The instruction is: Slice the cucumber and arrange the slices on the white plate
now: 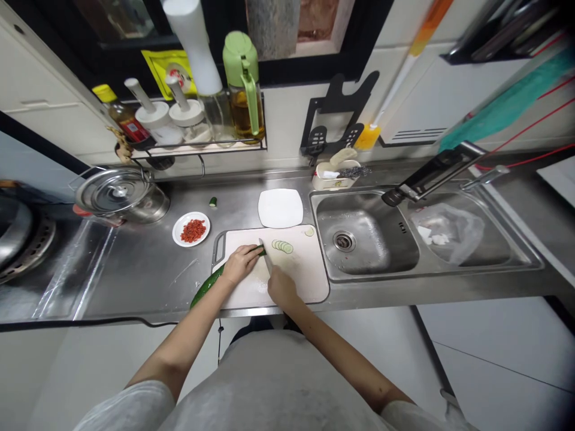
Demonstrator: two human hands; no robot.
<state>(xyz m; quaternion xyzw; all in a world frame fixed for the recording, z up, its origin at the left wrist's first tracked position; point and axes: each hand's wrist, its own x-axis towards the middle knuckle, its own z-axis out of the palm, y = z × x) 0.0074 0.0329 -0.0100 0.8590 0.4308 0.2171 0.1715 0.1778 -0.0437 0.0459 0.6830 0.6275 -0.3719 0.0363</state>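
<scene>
My left hand [241,262] is closed on a green cucumber [207,286], which lies slantwise across the white cutting board [309,281] and sticks out past its left edge. In my right hand [282,288] is a knife [268,261], its blade at the cucumber's cut end beside my left fingertips. Several thin cucumber slices [283,246] overlap in a row right of the blade. Another slice [309,231] rests near the board's upper right corner. Behind the board sits a white square plate [281,208].
A round plate of chopped red pieces [193,230] and a cucumber stub [212,202] stand left of the square plate. Farther left is a steel pot [153,203]. The sink [368,239] borders the board's right side. A rack [224,147] holds bottles and jars above.
</scene>
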